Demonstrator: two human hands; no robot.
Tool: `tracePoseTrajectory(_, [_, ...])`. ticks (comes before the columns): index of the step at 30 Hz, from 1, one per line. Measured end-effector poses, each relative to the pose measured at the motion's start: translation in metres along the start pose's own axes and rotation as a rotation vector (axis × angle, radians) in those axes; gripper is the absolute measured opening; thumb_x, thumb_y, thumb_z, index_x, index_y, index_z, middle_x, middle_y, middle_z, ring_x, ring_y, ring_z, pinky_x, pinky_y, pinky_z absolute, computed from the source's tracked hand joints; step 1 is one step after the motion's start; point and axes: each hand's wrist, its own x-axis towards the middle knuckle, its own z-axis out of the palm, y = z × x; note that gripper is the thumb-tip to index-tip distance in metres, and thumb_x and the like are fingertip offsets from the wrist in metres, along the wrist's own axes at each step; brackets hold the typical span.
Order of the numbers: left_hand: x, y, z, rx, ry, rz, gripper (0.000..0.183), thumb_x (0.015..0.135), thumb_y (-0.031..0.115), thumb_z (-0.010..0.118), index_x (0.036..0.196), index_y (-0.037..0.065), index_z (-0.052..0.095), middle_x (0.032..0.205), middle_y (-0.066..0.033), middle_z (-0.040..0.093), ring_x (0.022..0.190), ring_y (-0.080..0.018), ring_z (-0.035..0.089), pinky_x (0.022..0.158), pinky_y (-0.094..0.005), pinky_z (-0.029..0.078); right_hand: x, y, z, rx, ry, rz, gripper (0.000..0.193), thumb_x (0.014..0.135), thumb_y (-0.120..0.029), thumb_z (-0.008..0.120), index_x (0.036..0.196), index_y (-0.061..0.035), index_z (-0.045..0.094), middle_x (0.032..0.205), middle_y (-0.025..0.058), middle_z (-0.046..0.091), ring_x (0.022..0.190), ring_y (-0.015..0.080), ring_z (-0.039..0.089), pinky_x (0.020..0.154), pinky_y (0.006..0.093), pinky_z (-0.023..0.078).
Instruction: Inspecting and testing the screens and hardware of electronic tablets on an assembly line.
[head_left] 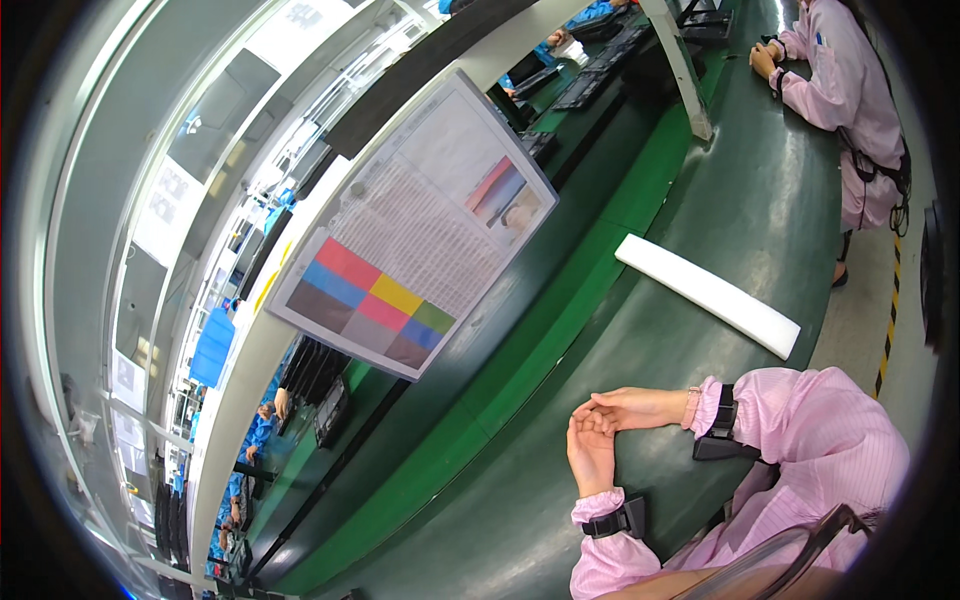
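My left hand (590, 462) rests on the green tabletop (520, 510), its fingers loosely curled up toward the other hand. My right hand (645, 407) comes in from the side, its fingers stretched over the left fingertips. The two hands touch lightly and make a loose ring, and no object shows in either. Pink striped sleeves cover both arms, and a black strap with a dark box circles each wrist. Beyond my right hand lies a long white foam-like strip (708, 296), flat on the table and apart from both hands.
A framed sheet (415, 225) with a picture and coloured blocks hangs from a pale rail. Behind it run a green strip (490, 410) and dark keyboards (605, 70). A person in pink (840, 75) stands at the table's far end. People in blue work across the bench.
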Motion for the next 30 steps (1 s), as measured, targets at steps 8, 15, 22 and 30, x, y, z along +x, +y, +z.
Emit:
tracePoseTrajectory(8, [-0.002,0.002,0.001,0.004,-0.001,0.001,0.026,0.096,0.026,0.039,0.095,0.003,0.051,0.079,-0.0041,0.048,0.071,-0.015,0.043,0.068,-0.0291,0.039,0.0,0.002,0.0,-0.002,-0.002,-0.006,0.038,0.099,-0.031,0.038,0.118,-0.0014,0.053,0.089,-0.0007,0.056,0.082,0.0097,0.053,0.08,0.0261,0.044])
tracePoseTrajectory(15, [0.0,0.002,-0.005,-0.004,-0.019,-0.004,0.027,0.096,0.026,0.039,0.096,0.003,0.052,0.081,-0.005,0.051,0.073,-0.0154,0.045,0.069,-0.0298,0.039,0.001,0.002,0.001,-0.006,-0.02,-0.014,0.036,0.099,-0.031,0.038,0.115,-0.0023,0.054,0.086,-0.0008,0.055,0.08,0.0101,0.053,0.078,0.0262,0.045])
tracePoseTrajectory(22, [0.0,0.002,0.001,0.036,0.015,-0.001,0.028,0.096,0.026,0.038,0.098,0.001,0.051,0.082,-0.0052,0.051,0.073,-0.015,0.044,0.069,-0.0288,0.039,-0.002,-0.003,0.004,-0.025,-0.023,-0.005,0.036,0.1,-0.031,0.037,0.114,-0.0028,0.055,0.086,-0.0011,0.056,0.081,0.0095,0.053,0.079,0.0262,0.045])
tracePoseTrajectory(30, [0.001,0.0,-0.004,0.002,-0.036,-0.006,0.03,0.096,0.026,0.037,0.101,0.0,0.052,0.083,-0.0055,0.052,0.073,-0.0149,0.044,0.07,-0.029,0.039,-0.001,0.001,0.001,-0.015,-0.032,-0.018,0.034,0.099,-0.031,0.038,0.113,-0.0038,0.055,0.089,-0.0014,0.057,0.083,0.0088,0.054,0.08,0.0254,0.045])
